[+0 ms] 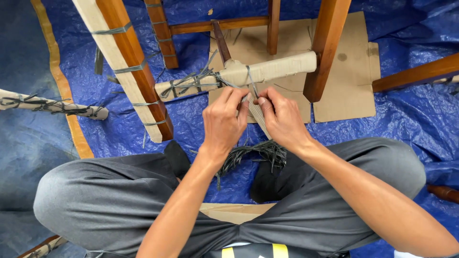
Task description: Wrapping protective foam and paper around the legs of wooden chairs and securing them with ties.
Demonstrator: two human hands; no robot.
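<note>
I sit cross-legged before a wooden chair frame. Its low rail [267, 69] is wrapped in brown cardboard and bound with thin grey ties [191, 83]. My left hand [224, 119] and my right hand [282, 117] meet just below the rail, both pinching a grey tie strand [250, 79] that runs up over the wrapped rail. A strip of corrugated cardboard [259, 117] hangs between my hands. A bundle of loose grey ties [256, 152] lies on the tarp between my feet.
A blue tarp [411, 110] covers the floor, with a flat cardboard sheet [349, 86] under the chair. A cardboard-wrapped chair leg [126, 71] slants at left. Another wrapped piece [52, 107] lies at far left. Bare wooden legs [327, 48] stand at right.
</note>
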